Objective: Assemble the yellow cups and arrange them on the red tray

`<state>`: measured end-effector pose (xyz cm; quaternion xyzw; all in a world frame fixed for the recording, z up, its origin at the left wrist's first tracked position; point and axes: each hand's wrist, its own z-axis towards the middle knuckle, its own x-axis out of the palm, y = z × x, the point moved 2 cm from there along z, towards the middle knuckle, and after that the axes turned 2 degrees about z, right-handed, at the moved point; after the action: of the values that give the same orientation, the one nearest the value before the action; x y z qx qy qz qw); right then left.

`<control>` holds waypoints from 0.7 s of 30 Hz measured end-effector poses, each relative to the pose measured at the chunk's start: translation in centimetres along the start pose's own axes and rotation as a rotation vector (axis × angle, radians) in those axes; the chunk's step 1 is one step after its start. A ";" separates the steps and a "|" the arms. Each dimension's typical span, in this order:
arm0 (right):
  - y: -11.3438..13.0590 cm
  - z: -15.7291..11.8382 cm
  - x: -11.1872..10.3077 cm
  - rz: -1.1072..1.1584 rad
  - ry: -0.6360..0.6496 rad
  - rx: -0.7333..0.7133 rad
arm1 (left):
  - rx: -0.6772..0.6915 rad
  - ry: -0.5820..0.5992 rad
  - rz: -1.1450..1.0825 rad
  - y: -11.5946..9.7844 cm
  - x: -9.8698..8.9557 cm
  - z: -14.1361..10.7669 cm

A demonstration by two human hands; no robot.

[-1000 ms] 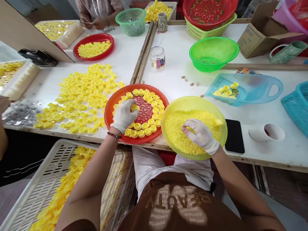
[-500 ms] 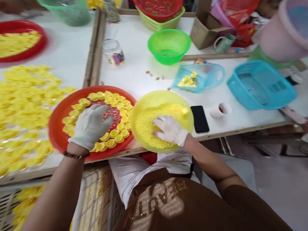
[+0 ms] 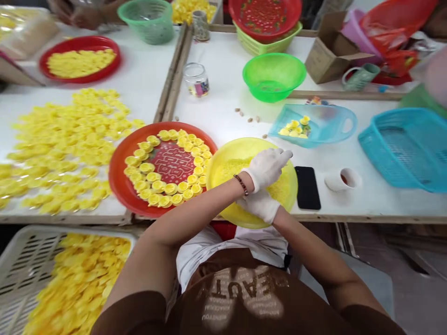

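Observation:
A yellow bowl of fine yellow grains stands at the table's front edge. Over its far right part is my left hand, in a white glove, its fingers pressed together; whatever they hold is too small to make out. Below and partly behind the left wrist, my gloved right hand rests in the bowl, with its fingers hidden. Touching the bowl on the left is a red tray with several small yellow cups in a ring around its patterned red centre.
Many yellow pieces lie on the table at left. A phone, a white cup, a blue scoop and a blue basket are to the right. Behind stand a green bowl and a glass jar. Another person's hands show at upper left.
My left hand has moved right from above the red tray to over the yellow bowl, crossing above my right hand. The view has shifted, so the table's things appear further right.

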<state>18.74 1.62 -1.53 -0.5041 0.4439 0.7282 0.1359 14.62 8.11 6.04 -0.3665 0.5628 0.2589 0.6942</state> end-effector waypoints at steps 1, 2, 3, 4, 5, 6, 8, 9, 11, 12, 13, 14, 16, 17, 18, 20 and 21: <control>0.2 0.0 -0.2 0.021 0.010 -0.023 | -0.040 -0.024 0.036 1.0 -0.5 -0.8; 0.4 0.0 -0.5 0.061 0.019 -0.050 | -0.080 -0.033 0.075 2.2 -0.9 -1.7; 0.6 -0.1 -0.9 0.128 0.015 -0.075 | -0.116 -0.025 0.113 3.3 -1.1 -2.7; 0.8 -0.2 -1.4 0.238 -0.017 -0.080 | -0.144 -0.002 0.146 4.4 -1.1 -3.8; 0.8 -0.4 -2.0 0.376 -0.076 -0.062 | -0.161 0.035 0.172 5.3 -1.0 -5.0; 0.7 -0.5 -2.6 0.520 -0.156 -0.022 | -0.164 0.071 0.189 6.1 -0.6 -6.1; 0.2 -0.7 -3.7 0.728 -0.320 0.085 | -0.147 0.113 0.190 6.8 0.2 -8.2; 0.0 -0.6 -4.1 0.795 -0.384 0.134 | -0.135 0.114 0.163 6.9 0.6 -9.1; -0.5 0.0 -4.7 0.955 -0.466 0.226 | -0.124 0.087 0.055 6.8 1.2 -10.5; -0.7 0.4 -4.9 1.074 -0.498 0.274 | -0.130 0.070 -0.008 6.7 1.4 -11.0; -0.8 1.0 -5.1 1.201 -0.527 0.317 | -0.148 0.051 -0.064 6.6 1.5 -11.3; -0.8 1.6 -5.3 1.316 -0.548 0.345 | -0.179 0.025 -0.102 6.6 1.6 -11.5; -0.7 3.2 -5.7 1.449 -0.566 0.341 | -0.270 -0.044 -0.114 6.8 1.6 -11.5; -0.5 4.0 -5.9 1.473 -0.570 0.319 | -0.315 -0.072 -0.094 6.9 1.6 -11.4; -0.3 4.8 -6.0 1.484 -0.572 0.295 | -0.352 -0.086 -0.066 7.0 1.6 -11.2; 0.2 6.3 -6.0 1.475 -0.582 0.260 | -0.385 -0.069 0.000 7.0 1.7 -10.9; 0.5 7.0 -5.8 1.462 -0.589 0.249 | -0.387 -0.049 0.028 6.9 1.8 -10.8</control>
<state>16.79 8.24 4.35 0.1465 0.6860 0.6813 -0.2091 3.33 3.47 1.71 -0.4788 0.4905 0.3809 0.6206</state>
